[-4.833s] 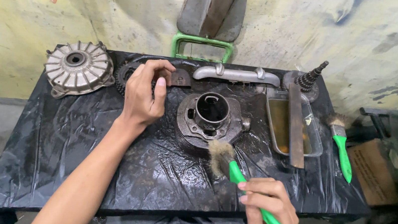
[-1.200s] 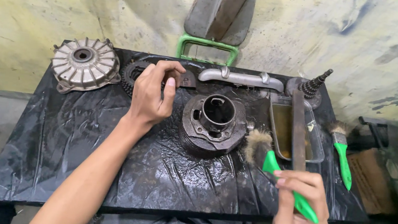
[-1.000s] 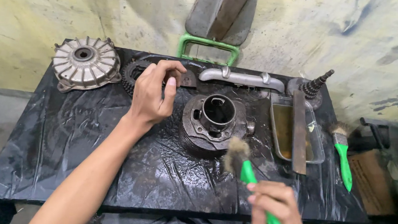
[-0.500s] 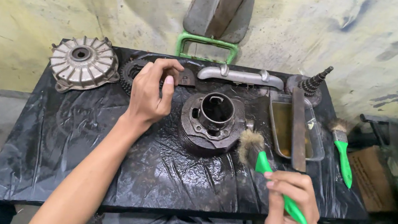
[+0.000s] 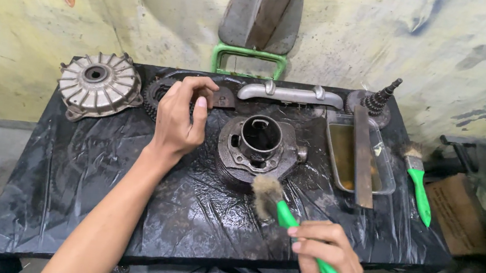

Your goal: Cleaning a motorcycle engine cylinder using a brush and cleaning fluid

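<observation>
At the near edge of the table (image 5: pixel 60 219), draped in black plastic sheet that keeps grime off the top, the right hand (image 5: pixel 323 267) has its fingers wrapped and pressed together around the green handle of a brush (image 5: pixel 283 212). The worn, dirty bristles point away from the person, poised just short of the metal cylinder (image 5: pixel 258 151), which stands upright at the table's middle with its round bore facing up, so the inside is open to reach. The left hand (image 5: pixel 180 119) lies just left of the cylinder, palm down; its curled fingertips pinch a dark flat metal piece (image 5: pixel 222 97) beside a toothed ring (image 5: pixel 154 96). To the right, a shallow tray (image 5: pixel 387 179) of yellowish liquid carries a flat metal bar (image 5: pixel 363 157) laid across it, with a second green brush (image 5: pixel 419 186) parked alongside. Along the far edge lie a finned round hub (image 5: pixel 98 82), a grey curved pipe (image 5: pixel 291 94) and a stepped gear shaft (image 5: pixel 377 100), ranged against the stained wall (image 5: pixel 147 13).
</observation>
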